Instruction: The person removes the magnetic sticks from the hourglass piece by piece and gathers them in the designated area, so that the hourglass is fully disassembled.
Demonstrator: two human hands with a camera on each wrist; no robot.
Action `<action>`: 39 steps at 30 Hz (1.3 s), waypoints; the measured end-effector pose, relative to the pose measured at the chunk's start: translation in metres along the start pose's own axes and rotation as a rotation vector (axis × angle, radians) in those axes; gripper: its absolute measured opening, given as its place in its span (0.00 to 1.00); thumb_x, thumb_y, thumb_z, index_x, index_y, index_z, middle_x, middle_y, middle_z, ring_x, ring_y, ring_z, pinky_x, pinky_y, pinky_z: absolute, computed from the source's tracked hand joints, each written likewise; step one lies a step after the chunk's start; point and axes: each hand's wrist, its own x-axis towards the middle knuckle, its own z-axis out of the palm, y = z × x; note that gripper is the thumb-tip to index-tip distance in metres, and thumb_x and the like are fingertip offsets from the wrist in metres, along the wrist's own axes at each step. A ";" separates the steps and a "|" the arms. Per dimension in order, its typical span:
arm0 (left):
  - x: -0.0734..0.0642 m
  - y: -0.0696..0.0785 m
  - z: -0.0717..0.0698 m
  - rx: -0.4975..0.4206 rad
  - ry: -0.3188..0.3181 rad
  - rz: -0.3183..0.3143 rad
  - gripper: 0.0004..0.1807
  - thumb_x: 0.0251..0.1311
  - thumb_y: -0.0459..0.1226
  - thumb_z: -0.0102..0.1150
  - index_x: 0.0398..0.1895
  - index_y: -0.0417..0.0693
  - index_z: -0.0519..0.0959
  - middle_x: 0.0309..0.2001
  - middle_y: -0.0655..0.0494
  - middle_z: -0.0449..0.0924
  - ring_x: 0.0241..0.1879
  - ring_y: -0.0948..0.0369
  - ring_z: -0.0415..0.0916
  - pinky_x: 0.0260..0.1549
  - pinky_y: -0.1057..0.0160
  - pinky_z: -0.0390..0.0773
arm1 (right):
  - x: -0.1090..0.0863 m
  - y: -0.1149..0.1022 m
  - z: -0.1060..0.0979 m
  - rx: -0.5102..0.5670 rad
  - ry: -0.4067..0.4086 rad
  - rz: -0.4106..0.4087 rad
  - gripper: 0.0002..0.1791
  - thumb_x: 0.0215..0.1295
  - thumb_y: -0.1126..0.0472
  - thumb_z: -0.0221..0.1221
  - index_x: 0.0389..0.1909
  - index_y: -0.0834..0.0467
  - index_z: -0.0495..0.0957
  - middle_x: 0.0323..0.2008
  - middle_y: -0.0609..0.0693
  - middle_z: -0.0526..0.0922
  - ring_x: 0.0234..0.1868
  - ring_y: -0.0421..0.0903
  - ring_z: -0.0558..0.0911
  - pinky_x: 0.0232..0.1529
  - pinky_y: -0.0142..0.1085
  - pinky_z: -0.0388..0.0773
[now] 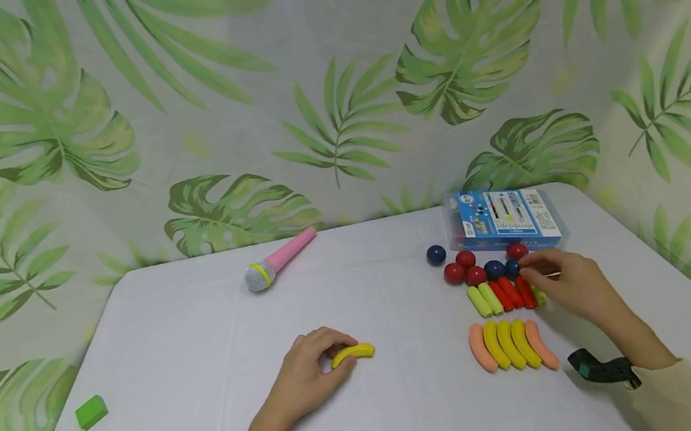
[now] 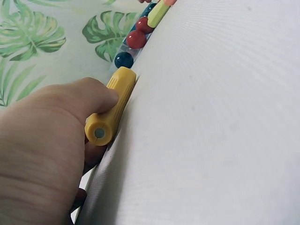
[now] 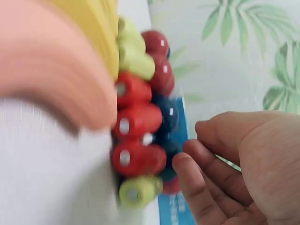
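Note:
My left hand [image 1: 313, 370] pinches a yellow curved magnetic stick [image 1: 361, 351] between thumb and fingers, low over the white table. In the left wrist view the round end of that yellow stick, with a metal disc, faces the camera. My right hand [image 1: 573, 284] is beside a dark blue ball [image 1: 511, 268], its fingertips close to it with thumb and fingers apart; whether they touch is unclear. Below the balls lie red sticks [image 1: 509, 292] and lime green sticks [image 1: 484, 300], one lime stick partly behind the right hand. Nearer me, yellow curved sticks [image 1: 509, 345] lie between two salmon curved sticks [image 1: 481, 348].
Several red balls [image 1: 454, 273] and another dark blue ball [image 1: 436, 255] lie left of the right hand. Behind stands a clear plastic box with a blue label [image 1: 507, 213]. A pink toy microphone [image 1: 286, 255] lies at the back, a green block [image 1: 91, 412] far left.

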 end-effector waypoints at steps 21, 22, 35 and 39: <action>0.000 0.003 -0.002 0.000 -0.036 0.036 0.11 0.57 0.44 0.77 0.43 0.64 0.88 0.40 0.75 0.86 0.38 0.71 0.77 0.42 0.65 0.70 | -0.042 -0.149 0.085 0.158 -0.402 -0.312 0.15 0.68 0.56 0.68 0.54 0.51 0.83 0.44 0.40 0.86 0.40 0.33 0.80 0.42 0.28 0.82; -0.001 0.003 -0.003 0.003 -0.041 0.039 0.11 0.56 0.44 0.77 0.43 0.65 0.88 0.40 0.75 0.86 0.39 0.72 0.77 0.42 0.64 0.70 | -0.045 -0.152 0.090 0.156 -0.414 -0.317 0.15 0.69 0.54 0.67 0.54 0.51 0.83 0.44 0.39 0.86 0.39 0.33 0.79 0.43 0.28 0.81; -0.002 0.003 -0.005 0.002 -0.109 0.108 0.13 0.51 0.55 0.79 0.40 0.71 0.88 0.32 0.81 0.82 0.37 0.74 0.75 0.40 0.68 0.64 | -0.051 -0.165 0.107 0.043 -0.327 -0.328 0.13 0.66 0.55 0.70 0.49 0.50 0.85 0.37 0.35 0.82 0.34 0.32 0.74 0.38 0.28 0.78; -0.001 0.002 -0.004 0.004 -0.093 0.118 0.12 0.52 0.52 0.79 0.39 0.67 0.89 0.31 0.79 0.82 0.36 0.74 0.75 0.40 0.68 0.64 | -0.051 -0.159 0.101 -0.006 -0.310 -0.304 0.13 0.65 0.55 0.70 0.49 0.49 0.86 0.40 0.37 0.84 0.36 0.32 0.75 0.42 0.30 0.82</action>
